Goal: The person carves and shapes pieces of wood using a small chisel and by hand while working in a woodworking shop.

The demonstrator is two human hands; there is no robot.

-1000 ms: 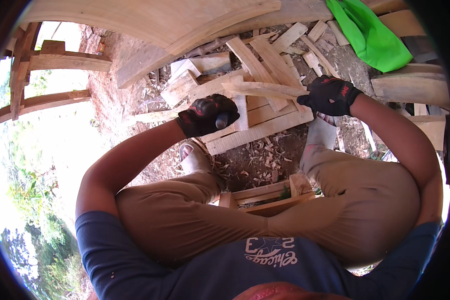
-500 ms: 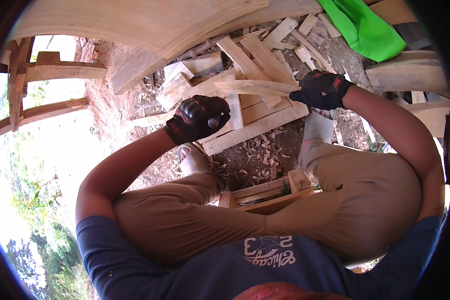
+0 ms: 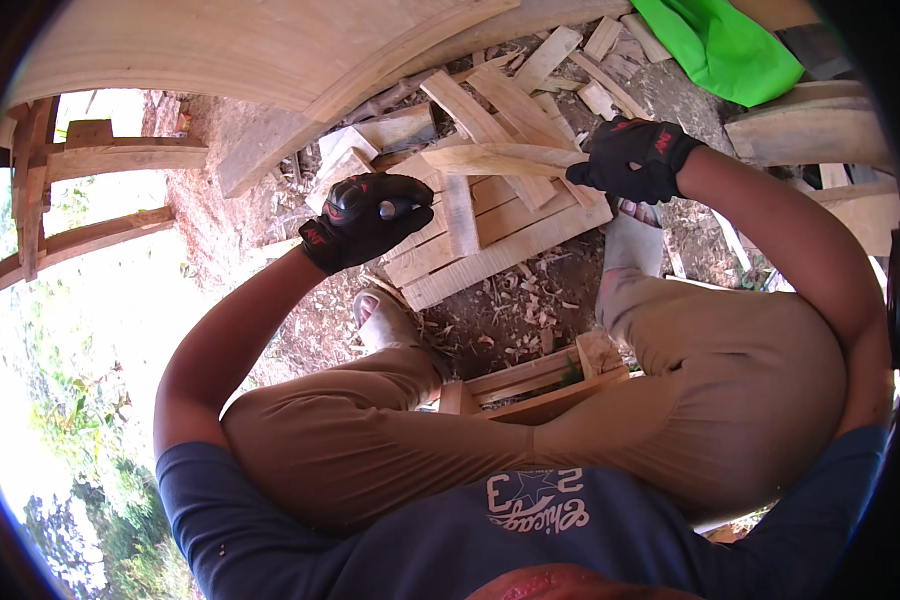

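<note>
Over littered ground (image 3: 475,330), right hand (image 3: 635,160) grips wooden strip (image 3: 495,159); left hand (image 3: 363,222), mostly hidden object (image 3: 387,210).

A bright green cloth (image 3: 725,50) lies upper right, a wooden frame (image 3: 125,157) left, leafy plants (image 3: 110,500) lower left.

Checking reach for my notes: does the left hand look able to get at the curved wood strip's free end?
Probably yes: the curved wood strip ends near the left hand, nothing visible between, but that hand is closed around a round-ended object.
</note>
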